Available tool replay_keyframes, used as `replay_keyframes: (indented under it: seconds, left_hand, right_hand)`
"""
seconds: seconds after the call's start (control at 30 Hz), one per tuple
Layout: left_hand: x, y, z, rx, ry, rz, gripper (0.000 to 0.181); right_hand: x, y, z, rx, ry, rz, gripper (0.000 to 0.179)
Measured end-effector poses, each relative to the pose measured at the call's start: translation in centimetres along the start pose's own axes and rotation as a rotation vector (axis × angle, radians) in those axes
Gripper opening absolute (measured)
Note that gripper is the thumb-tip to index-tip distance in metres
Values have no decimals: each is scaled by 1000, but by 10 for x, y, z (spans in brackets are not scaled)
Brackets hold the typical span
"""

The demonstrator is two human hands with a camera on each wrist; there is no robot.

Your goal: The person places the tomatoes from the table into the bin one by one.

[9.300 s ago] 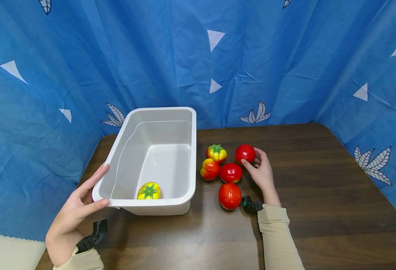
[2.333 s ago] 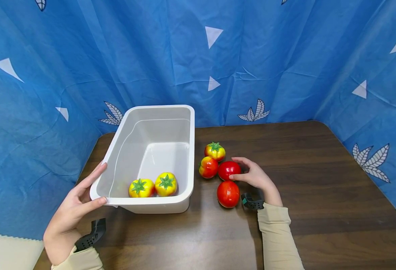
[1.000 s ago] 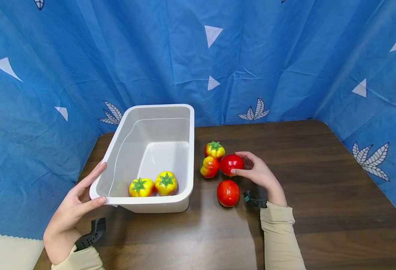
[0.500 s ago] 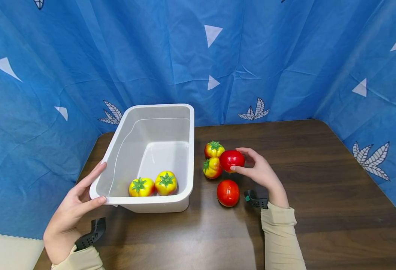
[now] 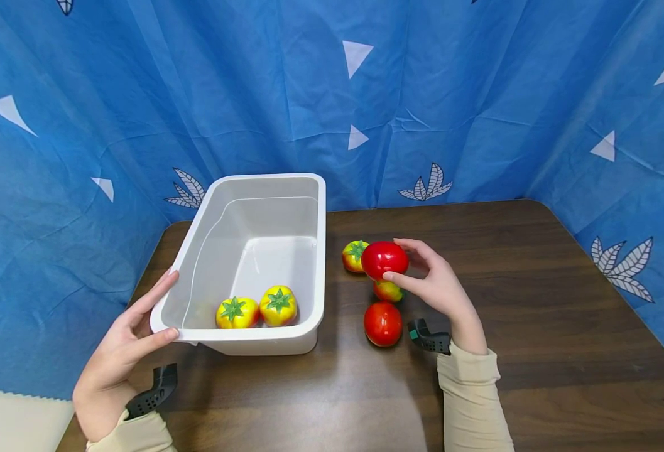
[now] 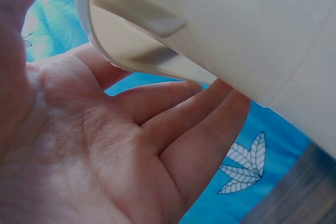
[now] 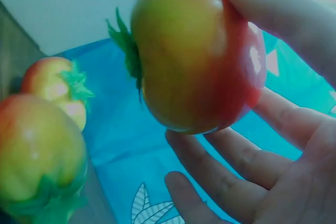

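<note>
My right hand (image 5: 445, 285) pinches a toy tomato (image 5: 384, 260) between thumb and fingertips, raised above the table. In the right wrist view the held tomato (image 7: 197, 51) shows a yellow-and-red underside with green leaves. Beneath it in the head view, a yellow-red toy tomato (image 5: 388, 290) is partly covered; another with a green top (image 5: 354, 256) sits just left. A red one (image 5: 382, 324) lies nearer the front. My left hand (image 5: 117, 364) holds the near-left corner of a white plastic bin (image 5: 321, 263), thumb at the front rim, other fingers under the rim (image 6: 157, 66) in the left wrist view.
Inside the bin's near end rest two yellow toy tomatoes with green tops, one left (image 5: 237, 313) and one right (image 5: 278, 306). The dark wooden table (image 5: 546, 326) extends to the right. A blue patterned curtain (image 5: 286, 94) surrounds its back and sides.
A second tomato has come into the bin since the oldest frame. My right hand has lifted the red tomato off the table; the yellow-red one beside it has rolled right. The left hand stays put.
</note>
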State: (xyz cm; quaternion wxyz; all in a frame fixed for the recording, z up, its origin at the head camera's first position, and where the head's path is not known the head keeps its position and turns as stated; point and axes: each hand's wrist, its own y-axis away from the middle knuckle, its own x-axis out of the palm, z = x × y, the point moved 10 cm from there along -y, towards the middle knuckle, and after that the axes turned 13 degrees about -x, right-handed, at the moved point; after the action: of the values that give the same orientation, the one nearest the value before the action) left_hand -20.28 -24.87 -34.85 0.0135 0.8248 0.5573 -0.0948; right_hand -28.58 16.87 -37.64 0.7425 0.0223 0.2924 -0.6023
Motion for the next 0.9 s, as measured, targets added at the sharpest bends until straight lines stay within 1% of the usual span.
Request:
replay_keyframes:
  seconds: [0.3,0.67,0.9]
  left_hand:
    - [0,0,0,-2,-1,0,77]
    - [0,0,0,-5,5,-2,77]
    - [1,0,-1,2,9,2,77]
  right_hand:
    - [1,0,28,-81,-10,-47,61]
    - [2,0,47,-143,-45,-98,58]
    - [11,0,60,-168,-63,-114,59]
